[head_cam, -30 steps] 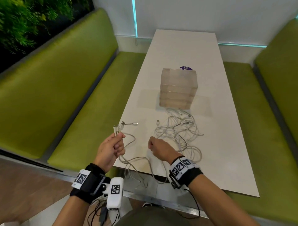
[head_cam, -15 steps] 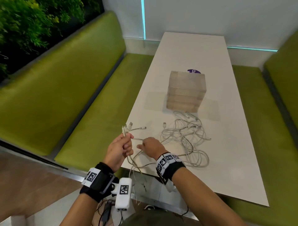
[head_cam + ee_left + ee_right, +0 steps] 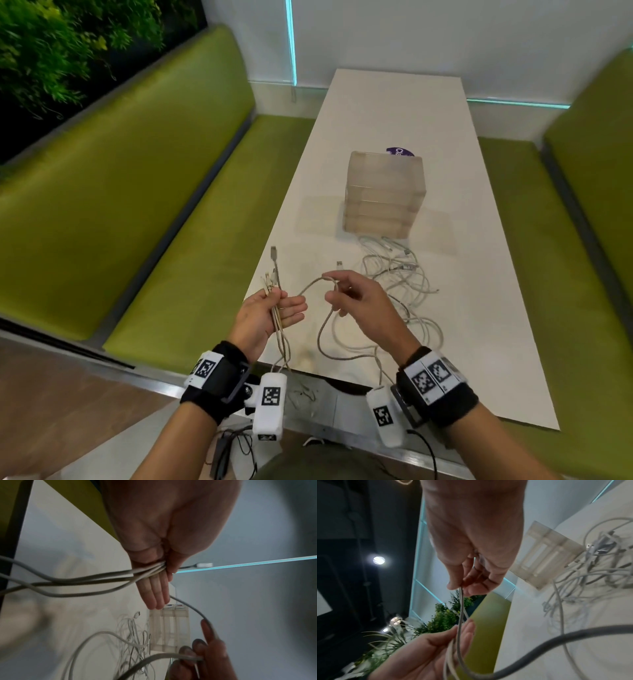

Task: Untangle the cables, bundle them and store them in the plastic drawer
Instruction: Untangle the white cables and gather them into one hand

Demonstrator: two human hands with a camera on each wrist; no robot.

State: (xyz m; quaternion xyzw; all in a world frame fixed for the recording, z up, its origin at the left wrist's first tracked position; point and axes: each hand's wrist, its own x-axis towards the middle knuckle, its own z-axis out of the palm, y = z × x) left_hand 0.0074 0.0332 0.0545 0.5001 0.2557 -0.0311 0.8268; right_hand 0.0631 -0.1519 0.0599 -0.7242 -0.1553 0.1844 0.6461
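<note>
The cable point(image 3: 310, 286) we are folding loops between our hands just in front of the drawer point(image 3: 383, 195), and it looks light and limp, likely to slip and re-tangle, so we would take it near the plugs. Our left hand point(image 3: 265, 317) lies spread, thumb pinning the strands; our right hand point(image 3: 358, 298) pinches the loop. The rest of the tangle point(image 3: 397, 274) lies on the bench point(image 3: 479, 308), touching the drawer's front.

Head view: taken from above, facing forward and down along white table point(image 3: 445, 308); both hands seen near bottom. Left wrist view: rolled sideways, close along left hand point(image 3: 154, 536) toward plastic drawer point(image 3: 169, 627). Right wrist view: likewise close along right hand point(image 3: 471, 536). Drawer, cable pile point(image 3: 397, 270), table shared by all three views.
</note>
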